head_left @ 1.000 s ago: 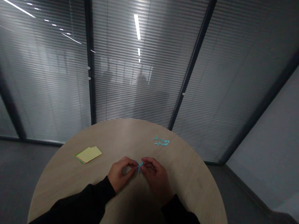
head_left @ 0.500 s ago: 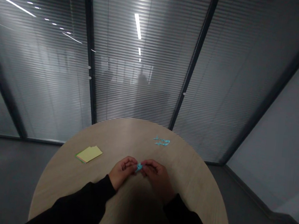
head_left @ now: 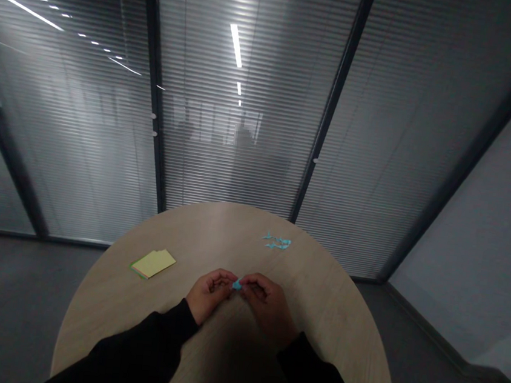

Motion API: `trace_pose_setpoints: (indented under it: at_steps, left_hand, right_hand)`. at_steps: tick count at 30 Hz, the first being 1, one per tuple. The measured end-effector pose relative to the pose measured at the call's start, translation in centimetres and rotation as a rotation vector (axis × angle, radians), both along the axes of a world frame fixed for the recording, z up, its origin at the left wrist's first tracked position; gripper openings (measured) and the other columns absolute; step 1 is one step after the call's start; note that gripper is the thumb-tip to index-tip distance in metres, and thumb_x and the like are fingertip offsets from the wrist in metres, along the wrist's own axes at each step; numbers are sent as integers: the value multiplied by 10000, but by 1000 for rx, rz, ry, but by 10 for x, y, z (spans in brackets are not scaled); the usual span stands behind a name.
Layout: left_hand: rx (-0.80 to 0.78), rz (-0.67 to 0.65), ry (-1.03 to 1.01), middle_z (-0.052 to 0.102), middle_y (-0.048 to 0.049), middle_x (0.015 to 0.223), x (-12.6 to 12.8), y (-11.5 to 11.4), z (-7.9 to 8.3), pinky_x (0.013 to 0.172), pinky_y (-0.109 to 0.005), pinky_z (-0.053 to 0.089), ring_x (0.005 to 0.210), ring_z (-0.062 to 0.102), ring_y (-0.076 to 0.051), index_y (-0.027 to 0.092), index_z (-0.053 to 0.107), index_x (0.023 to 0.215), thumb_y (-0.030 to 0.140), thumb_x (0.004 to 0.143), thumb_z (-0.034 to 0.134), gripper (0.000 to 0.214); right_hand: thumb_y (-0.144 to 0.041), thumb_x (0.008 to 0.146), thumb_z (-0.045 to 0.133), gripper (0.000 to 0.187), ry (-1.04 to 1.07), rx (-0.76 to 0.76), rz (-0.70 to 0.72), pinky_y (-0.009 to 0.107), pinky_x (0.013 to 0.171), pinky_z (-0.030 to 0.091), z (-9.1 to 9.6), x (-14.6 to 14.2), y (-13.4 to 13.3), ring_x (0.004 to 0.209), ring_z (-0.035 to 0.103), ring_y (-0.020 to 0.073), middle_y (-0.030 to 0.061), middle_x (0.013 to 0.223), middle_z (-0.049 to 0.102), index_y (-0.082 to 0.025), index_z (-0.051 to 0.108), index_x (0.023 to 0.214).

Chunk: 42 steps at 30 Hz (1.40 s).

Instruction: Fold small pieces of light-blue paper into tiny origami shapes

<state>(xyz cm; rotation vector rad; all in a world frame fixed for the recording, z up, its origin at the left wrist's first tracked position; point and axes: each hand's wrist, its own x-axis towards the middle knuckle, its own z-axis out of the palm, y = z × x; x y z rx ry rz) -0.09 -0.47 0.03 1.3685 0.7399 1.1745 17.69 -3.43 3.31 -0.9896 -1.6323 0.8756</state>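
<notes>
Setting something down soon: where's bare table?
Bare wood on the round table lies between the yellow notes and blue paper scraps, and right of the right hand. It's crowded at the left hand and right hand, pinching a small blue paper piece.

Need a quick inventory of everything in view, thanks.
round table: 1, pale wood tone, centre
stack of note paper: 1, yellow over green, on table, left
paper scraps: several, exact count unclear, light blue, on table, far right
folded paper piece: 1, light blue, between hands
glass partition with blinds: 1, grey, behind table
floor: 1, dark grey, around table
left hand: 1, black sleeve, pinching the piece
right hand: 1, black sleeve, pinching the piece
</notes>
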Motion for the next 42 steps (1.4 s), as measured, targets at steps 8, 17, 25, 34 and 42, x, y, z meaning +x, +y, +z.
trace_pose_setpoints:
  at_steps: [8,17,25,34,42]
  left_hand:
    - [-45,11,-63,691,-41,808,0,0,1,710,-277,476,721,622,-140,152,671,941,466,652,844,459]
    - [-53,-1,-36,724,-51,821,1,-1,-2,740,-282,491,731,646,-146,142,691,924,421,677,833,399]
    - [56,127,73,725,-55,816,1,-3,-2,686,-278,506,718,657,-159,151,691,904,366,732,770,287]
    - [66,135,55,725,-47,791,3,-6,2,659,-256,509,674,654,-142,148,690,908,321,738,757,251]
    - [72,162,73,737,-53,818,4,-7,6,682,-276,523,700,670,-157,161,696,899,318,729,745,236]
  right_hand:
    - [-202,923,533,155,-350,368,-105,288,725,486,4,7,0,793,644,182,48,875,695,-207,688,919]
    - [-132,912,522,148,-408,476,-141,282,720,478,1,4,1,806,621,181,41,863,660,-206,649,900]
    - [-140,923,520,138,-624,646,-268,353,755,485,1,1,0,853,581,223,72,896,645,-219,630,895]
    - [-198,960,527,135,-627,688,-282,339,749,495,2,-1,-4,834,585,210,74,873,649,-218,643,894]
    - [-215,972,518,185,-664,729,-273,332,715,486,2,1,-5,815,600,213,78,858,666,-228,679,883]
